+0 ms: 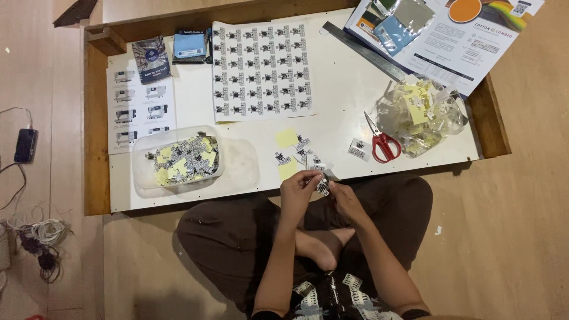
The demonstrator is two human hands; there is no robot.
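Touching sticker [323,188] near table edge [379,172]

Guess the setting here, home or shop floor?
Likely a home floor workspace, not a factory: a person sits cross-legged at a low white table, peeling a sticker beside a sticker sheet, scissors and a tub of cut pieces.

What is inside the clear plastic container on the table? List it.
The clear plastic container holds a loose pile of small cut labels with black print, mixed with yellow backing scraps. Whatever lies beneath the pile is covered.
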